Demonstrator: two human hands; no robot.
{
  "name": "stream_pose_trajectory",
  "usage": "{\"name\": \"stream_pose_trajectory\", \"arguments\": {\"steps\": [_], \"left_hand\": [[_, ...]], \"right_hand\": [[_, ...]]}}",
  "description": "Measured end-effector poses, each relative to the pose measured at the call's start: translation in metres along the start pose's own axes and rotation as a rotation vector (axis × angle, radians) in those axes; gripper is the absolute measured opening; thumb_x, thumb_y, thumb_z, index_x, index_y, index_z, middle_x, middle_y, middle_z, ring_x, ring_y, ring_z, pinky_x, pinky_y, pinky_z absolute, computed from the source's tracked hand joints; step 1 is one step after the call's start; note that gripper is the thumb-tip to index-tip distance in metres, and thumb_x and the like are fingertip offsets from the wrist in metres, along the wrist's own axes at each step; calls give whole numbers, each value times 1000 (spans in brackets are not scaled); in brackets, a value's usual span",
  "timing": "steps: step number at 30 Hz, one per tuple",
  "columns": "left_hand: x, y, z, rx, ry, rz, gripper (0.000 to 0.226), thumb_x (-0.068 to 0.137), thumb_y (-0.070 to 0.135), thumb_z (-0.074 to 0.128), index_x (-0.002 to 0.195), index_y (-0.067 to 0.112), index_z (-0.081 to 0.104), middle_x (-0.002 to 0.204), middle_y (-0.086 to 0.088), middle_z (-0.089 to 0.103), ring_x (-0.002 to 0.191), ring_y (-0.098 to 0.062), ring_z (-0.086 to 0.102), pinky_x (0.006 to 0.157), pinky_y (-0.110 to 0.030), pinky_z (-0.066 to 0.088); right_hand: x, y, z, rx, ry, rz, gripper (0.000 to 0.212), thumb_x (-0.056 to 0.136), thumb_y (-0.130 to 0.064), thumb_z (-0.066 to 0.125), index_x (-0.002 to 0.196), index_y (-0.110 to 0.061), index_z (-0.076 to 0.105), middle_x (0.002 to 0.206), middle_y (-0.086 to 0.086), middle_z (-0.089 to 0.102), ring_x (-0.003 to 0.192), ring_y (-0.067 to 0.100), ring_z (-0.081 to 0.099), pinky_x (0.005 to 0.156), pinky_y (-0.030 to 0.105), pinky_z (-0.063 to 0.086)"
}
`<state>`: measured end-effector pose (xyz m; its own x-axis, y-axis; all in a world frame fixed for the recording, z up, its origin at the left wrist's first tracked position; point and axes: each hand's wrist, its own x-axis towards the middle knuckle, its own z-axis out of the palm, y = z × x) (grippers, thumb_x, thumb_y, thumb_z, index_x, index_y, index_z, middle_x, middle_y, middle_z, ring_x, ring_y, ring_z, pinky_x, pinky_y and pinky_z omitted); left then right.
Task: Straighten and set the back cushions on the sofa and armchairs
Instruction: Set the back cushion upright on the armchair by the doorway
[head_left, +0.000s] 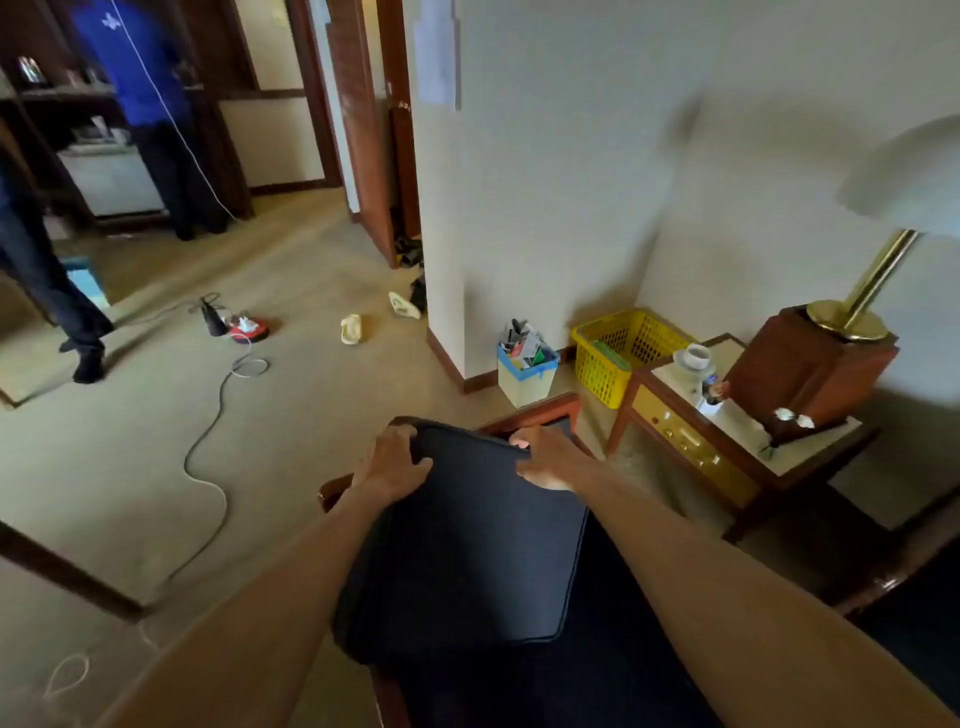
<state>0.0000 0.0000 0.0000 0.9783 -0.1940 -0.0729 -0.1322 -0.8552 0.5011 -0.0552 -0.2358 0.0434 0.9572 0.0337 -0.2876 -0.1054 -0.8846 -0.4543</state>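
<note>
Gripping the dark cushion at its two top corners, the left hand and right hand both clench its edge. That grip likely lets the person square it against the wooden chair frame — upright, not slumped.

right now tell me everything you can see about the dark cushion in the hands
The cushion is a dark navy, nearly black, squarish pad, seemingly fabric, with a piped seam along its edges and rounded corners. It leans tilted against the armchair's wooden frame, top edge farthest from the camera. The left hand grips its top left corner and the right hand its top right, fingers curled over the edge. Its lower end sits in the dark seat.
</note>
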Motion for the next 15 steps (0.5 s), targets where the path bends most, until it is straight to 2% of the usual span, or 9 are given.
{"name": "stream_pose_trajectory", "arguments": {"steps": [4,6,10,13,15], "left_hand": [[17,-3,27,-15,-11,-121,70,84,36,70,142,14,38,144,-11,42,130,-30,44,106,-47,42],[26,-2,41,-64,50,-169,72,81,36,74,139,18,36,142,-9,41,128,-29,45,102,-48,45],[52,-3,58,-112,179,-256,99,70,43,83,146,16,25,146,-11,33,132,-33,40,105,-50,42],[60,-9,68,-130,126,-344,122,63,50,86,154,18,11,156,-11,25,140,-34,31,111,-52,35],[57,-10,74,-64,106,-366,129,58,54,87,154,21,8,155,-10,28,138,-35,33,110,-53,36]], "right_hand": [[50,21,15,11,-100,-22,50,88,-18,63,137,-11,54,136,12,57,125,31,55,103,43,47],[79,31,25,-1,-143,-53,53,86,-22,66,136,-13,53,135,11,56,125,31,55,102,45,48],[126,51,41,-10,-186,-122,77,87,-19,68,153,-10,30,157,11,34,143,29,35,117,42,33],[146,69,59,-22,-251,-156,88,87,-18,70,157,-11,17,164,9,20,150,27,22,121,43,26],[150,79,72,-14,-249,-167,92,84,-17,72,157,-13,17,164,8,20,150,27,22,119,48,29]]}}
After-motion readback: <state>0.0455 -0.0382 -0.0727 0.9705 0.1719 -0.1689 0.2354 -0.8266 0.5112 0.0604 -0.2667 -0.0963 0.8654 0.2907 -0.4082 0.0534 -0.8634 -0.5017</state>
